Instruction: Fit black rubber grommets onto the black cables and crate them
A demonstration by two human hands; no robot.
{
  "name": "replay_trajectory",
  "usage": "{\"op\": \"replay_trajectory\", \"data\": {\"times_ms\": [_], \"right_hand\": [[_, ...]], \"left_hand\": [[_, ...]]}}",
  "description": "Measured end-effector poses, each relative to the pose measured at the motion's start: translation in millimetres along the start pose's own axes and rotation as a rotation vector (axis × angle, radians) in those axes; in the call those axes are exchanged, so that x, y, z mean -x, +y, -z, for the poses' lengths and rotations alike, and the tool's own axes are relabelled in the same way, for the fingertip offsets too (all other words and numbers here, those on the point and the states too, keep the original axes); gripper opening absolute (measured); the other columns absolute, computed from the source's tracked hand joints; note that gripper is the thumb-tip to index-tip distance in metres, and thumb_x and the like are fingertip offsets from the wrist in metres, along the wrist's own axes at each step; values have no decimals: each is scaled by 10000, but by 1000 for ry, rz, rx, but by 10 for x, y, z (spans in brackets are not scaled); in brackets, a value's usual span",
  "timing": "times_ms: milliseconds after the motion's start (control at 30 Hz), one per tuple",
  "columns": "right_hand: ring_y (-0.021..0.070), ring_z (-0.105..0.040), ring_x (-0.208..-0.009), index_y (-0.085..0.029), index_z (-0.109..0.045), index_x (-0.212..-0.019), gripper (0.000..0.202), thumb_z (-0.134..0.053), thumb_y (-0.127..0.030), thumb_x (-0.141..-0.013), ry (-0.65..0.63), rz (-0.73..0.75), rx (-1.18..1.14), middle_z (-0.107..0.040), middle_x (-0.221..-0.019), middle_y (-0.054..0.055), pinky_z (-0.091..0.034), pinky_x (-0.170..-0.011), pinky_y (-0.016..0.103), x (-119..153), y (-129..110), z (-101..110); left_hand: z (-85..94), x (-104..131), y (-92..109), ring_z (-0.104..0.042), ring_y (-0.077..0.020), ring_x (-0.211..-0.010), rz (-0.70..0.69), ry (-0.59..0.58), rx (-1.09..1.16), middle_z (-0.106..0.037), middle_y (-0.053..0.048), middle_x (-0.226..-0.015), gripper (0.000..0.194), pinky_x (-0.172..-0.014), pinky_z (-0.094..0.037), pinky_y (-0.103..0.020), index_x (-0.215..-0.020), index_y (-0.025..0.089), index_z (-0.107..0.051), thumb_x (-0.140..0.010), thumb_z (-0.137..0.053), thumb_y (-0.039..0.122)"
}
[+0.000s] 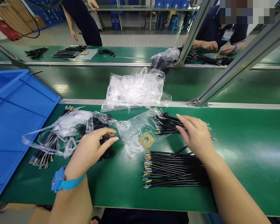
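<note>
My left hand, with a blue wristband, is over a pile of small black parts. Its thumb and forefinger are apart, and nothing shows between them. My right hand is at the upper bundle of black cables. Its thumb and forefinger are spread, with its other fingers partly hidden. Below it lies a neat row of black cables with blue and yellow wire ends pointing left. Between my hands, a tan square pad with a hole rests on a clear plastic bag.
A blue bin stands at the left. Crumpled plastic partly covers another cable bundle. A filled clear bag lies at the back rail. A metal post slants at right. Two people are across the bench.
</note>
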State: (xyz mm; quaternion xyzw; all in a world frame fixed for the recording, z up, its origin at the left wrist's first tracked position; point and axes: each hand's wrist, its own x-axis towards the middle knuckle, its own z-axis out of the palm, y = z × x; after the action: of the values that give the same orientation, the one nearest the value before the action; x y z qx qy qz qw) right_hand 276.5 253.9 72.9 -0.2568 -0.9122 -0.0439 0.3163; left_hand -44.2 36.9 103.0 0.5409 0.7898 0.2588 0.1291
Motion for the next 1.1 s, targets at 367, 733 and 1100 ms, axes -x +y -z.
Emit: {"op": "replay_trajectory", "data": {"times_ms": [367, 733, 1100], "right_hand": [[192, -730, -818, -258, -777, -941, 265, -660, -35, -860, -753, 71, -298, -771, -906, 6, -526, -757, 313, 237, 103, 309], [194, -672, -803, -217, -663, -841, 175, -670, -42, -847, -826, -105, -221, -710, -843, 15, -474, -700, 286, 159, 8, 354], [181, -618, -693, -207, -693, -818, 237, -593, -251, -1028, -585, -19, 44, -619, -762, 28, -442, -669, 307, 208, -124, 449]], "left_hand": [[-109, 107, -217, -675, -323, -965, -79, -295, -390, -772, -70, -1077, 204, -788, -469, -406, -1019, 295, -784, -871, -693, 403], [-193, 64, -231, -647, -282, -876, -175, -342, -312, -733, -72, -968, 110, -789, -468, -384, -861, 274, -741, -853, -688, 371], [-281, 15, -222, -692, -271, -849, -224, -313, -263, -746, -62, -939, 211, -785, -494, -381, -805, 262, -698, -913, -516, 256]]}}
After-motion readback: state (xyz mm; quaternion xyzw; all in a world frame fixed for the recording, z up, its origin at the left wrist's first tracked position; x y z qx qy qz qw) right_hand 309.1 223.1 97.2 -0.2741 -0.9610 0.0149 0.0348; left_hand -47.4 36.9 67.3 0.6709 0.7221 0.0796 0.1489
